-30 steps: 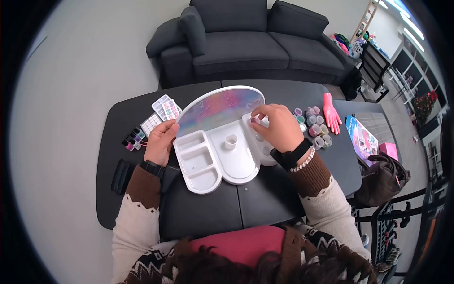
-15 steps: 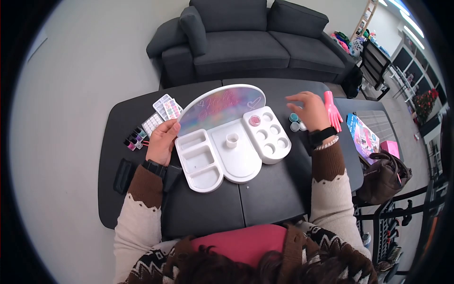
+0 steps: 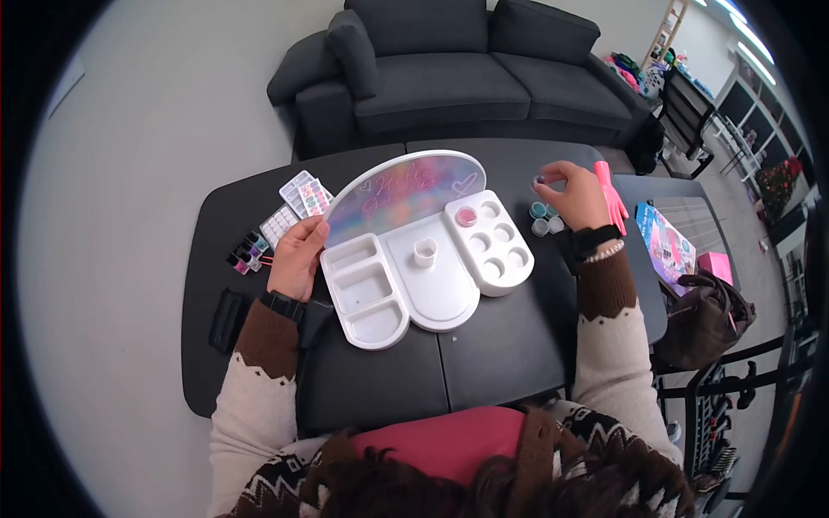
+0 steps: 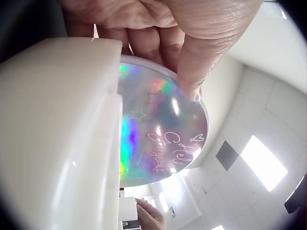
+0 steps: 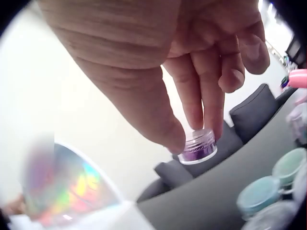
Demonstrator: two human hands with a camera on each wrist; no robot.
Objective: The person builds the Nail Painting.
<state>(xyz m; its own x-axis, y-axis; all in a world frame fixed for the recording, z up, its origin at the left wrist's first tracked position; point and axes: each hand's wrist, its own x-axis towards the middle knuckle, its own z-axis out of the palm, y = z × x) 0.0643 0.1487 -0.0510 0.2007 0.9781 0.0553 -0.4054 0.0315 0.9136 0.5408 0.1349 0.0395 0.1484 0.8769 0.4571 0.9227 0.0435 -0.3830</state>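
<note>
My left hand (image 3: pixel 296 259) grips the left edge of the upright iridescent panel (image 3: pixel 406 192), thumb on its front; the left wrist view shows the thumb (image 4: pixel 211 48) over the panel (image 4: pixel 158 120). My right hand (image 3: pixel 577 197) pinches a small clear jar of purple contents (image 5: pixel 198 148) between thumb and fingertips, above the table right of the white tray. The tray (image 3: pixel 429 298) has three compartments at left, a small white cup (image 3: pixel 425 251) in the middle and round wells at right. A pink jar (image 3: pixel 466 217) sits in the upper left well.
Several small jars (image 3: pixel 540 226) stand below my right hand, with a pink hand model (image 3: pixel 610 200) behind it. Nail polish bottles (image 3: pixel 248 253), nail sets (image 3: pixel 278 226) and a black case (image 3: pixel 226 318) lie at left. A printed box (image 3: pixel 663 246) and brown bag (image 3: pixel 704 328) are far right.
My right hand has moved from the tray's upper left well out to the right and now holds a purple jar. The pink jar stays in the well. My left hand keeps its grip.
</note>
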